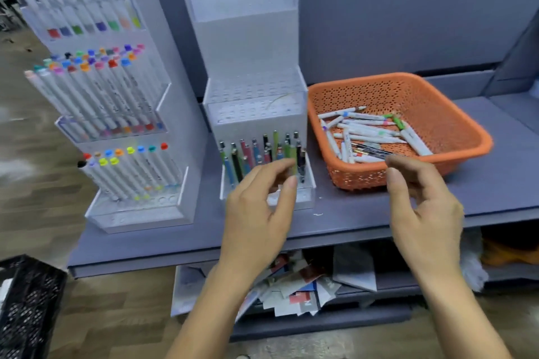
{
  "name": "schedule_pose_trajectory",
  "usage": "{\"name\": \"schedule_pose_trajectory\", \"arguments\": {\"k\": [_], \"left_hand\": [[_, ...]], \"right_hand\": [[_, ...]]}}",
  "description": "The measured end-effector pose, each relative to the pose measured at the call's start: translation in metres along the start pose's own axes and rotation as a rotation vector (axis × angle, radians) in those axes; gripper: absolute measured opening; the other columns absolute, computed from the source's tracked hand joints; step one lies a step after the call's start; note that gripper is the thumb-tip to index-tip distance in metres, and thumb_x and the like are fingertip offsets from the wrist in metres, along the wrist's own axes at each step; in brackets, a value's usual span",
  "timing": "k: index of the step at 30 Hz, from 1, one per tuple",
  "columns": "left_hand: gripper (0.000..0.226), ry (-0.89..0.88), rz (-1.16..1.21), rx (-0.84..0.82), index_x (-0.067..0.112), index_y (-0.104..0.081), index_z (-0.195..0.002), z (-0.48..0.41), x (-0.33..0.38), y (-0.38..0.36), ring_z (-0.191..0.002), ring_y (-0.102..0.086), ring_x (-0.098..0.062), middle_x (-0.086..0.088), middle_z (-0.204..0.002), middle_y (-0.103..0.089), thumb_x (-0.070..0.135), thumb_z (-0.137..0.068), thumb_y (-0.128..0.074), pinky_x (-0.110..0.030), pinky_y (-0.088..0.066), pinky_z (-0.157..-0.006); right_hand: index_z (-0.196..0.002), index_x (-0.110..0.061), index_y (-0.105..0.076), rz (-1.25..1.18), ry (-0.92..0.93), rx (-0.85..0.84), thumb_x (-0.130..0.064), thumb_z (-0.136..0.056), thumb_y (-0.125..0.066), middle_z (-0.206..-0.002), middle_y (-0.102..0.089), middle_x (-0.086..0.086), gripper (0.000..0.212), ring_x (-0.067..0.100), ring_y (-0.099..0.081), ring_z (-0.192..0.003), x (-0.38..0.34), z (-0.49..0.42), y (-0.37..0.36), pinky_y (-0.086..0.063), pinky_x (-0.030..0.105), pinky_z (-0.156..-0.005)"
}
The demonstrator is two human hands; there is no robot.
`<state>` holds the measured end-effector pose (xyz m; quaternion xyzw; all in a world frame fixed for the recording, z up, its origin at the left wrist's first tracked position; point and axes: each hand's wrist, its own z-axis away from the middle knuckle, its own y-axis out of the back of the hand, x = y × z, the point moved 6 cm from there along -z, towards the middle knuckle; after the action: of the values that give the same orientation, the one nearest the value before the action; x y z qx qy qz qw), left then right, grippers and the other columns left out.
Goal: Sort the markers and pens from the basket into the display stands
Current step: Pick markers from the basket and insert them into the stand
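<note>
**Q:** Left hand?

**A:** My left hand is at the near tier of the pen stand. Thumb and forefinger are clamped on a green pen, which stands upright at the right end of the row. Other pens stand beside it in the same tier: blue, black, pink, green.

**Q:** Right hand?

**A:** My right hand is over the near rim of the orange basket, fingers curved, thumb apart from them. The fingertips meet the ends of some dark pens. I cannot tell whether I grip them.

**Q:** What is in the basket?

**A:** A loose heap of white markers with coloured caps lies against the left wall, with the dark pens on its near side.

**Q:** Layout on the bench?

**A:** The bench is grey. The marker stand is at the left, with tiers of white markers leaning back, caps up. The pen stand is in the middle and the basket at the right, just beside it.

**Q:** Anything else?

**A:** A black crate sits on the floor, near left. Loose papers lie on the shelf under the bench.
</note>
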<state>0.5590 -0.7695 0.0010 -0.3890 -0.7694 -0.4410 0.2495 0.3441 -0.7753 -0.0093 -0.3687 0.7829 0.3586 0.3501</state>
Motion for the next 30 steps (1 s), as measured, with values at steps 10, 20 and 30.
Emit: {"name": "schedule_pose_trajectory", "arguments": {"k": [10, 20, 30], "left_hand": [[0.032, -0.033, -0.333, -0.292, 0.014, -0.063, -0.119, -0.085, 0.035, -0.118, -0.103, -0.062, -0.022, -0.004, -0.112, -0.067, 0.025, -0.09, -0.059, -0.037, -0.047, -0.09], [0.035, 0.131, -0.554, -0.431, 0.014, -0.059, -0.124, -0.141, 0.011, -0.181, -0.111, -0.058, -0.024, -0.007, -0.117, -0.066, 0.024, -0.09, -0.056, -0.031, -0.044, -0.092], [0.023, 0.355, -0.232, -0.359, 0.014, -0.065, -0.112, -0.14, -0.007, -0.178, -0.092, -0.06, -0.016, 0.002, -0.095, -0.061, 0.023, -0.092, -0.056, -0.025, -0.049, -0.079]], "right_hand": [[-0.109, -0.006, -0.065, 0.497, 0.219, -0.355, -0.017, -0.087, -0.061, -0.11, -0.066, 0.013, 0.024, 0.035, -0.057, -0.103, 0.06, -0.108, 0.005, -0.035, 0.034, -0.087], [-0.124, -0.006, -0.053, 0.907, 0.101, -0.947, -0.019, -0.091, -0.056, -0.123, -0.058, 0.012, 0.035, 0.03, -0.054, -0.11, 0.103, -0.175, -0.067, -0.044, 0.033, -0.082], [-0.107, -0.007, -0.058, 1.142, 0.169, -1.155, -0.014, -0.091, -0.054, -0.109, -0.061, 0.01, 0.018, 0.026, -0.057, -0.093, 0.123, -0.173, -0.087, -0.045, 0.03, -0.073]]}}
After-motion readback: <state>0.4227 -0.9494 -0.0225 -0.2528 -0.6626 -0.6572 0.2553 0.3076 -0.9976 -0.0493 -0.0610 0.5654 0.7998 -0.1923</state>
